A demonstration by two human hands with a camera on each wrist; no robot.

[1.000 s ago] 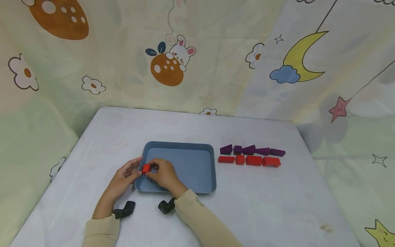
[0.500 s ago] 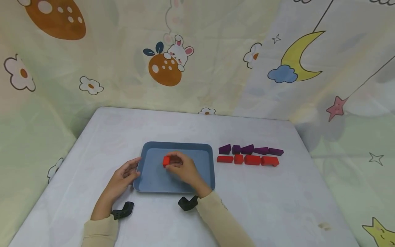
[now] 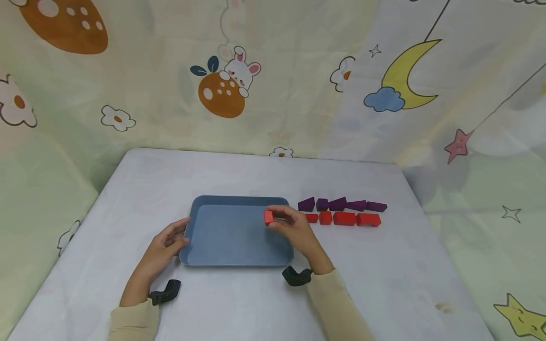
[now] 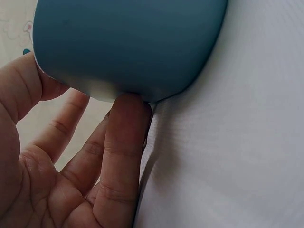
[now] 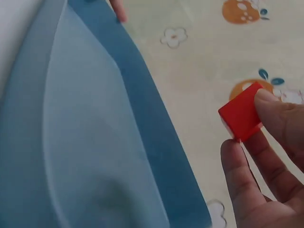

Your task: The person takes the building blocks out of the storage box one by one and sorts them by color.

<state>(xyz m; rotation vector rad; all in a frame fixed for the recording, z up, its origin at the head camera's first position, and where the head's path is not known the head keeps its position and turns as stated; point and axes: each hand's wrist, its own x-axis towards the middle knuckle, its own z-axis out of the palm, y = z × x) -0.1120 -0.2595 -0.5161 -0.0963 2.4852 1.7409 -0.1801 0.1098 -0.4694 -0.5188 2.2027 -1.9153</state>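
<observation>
A small red block (image 3: 268,218) is pinched between the thumb and fingers of my right hand (image 3: 296,232). That hand holds it above the right part of a blue-grey rectangular tray (image 3: 236,255). In the right wrist view the red block (image 5: 243,111) shows a flat square face, with the thumb on one side and fingertips below. Beside the tray's left edge is my left hand (image 3: 159,248), its fingertips touching the outer wall. The left wrist view shows these fingers (image 4: 124,152) fairly straight against the tray's wall (image 4: 128,47).
To the tray's right, several purple blocks (image 3: 338,204) of different shapes lie in a row. In front of them runs a row of red blocks (image 3: 344,218), partly hidden by my right hand at its left end. A white-covered table (image 3: 239,303) lies below, with a patterned cloth (image 3: 298,94) behind.
My right hand has lifted the red block from the tray's left side and carried it rightward across the tray. The left hand stays at the tray's left edge. The head view has shifted slightly.
</observation>
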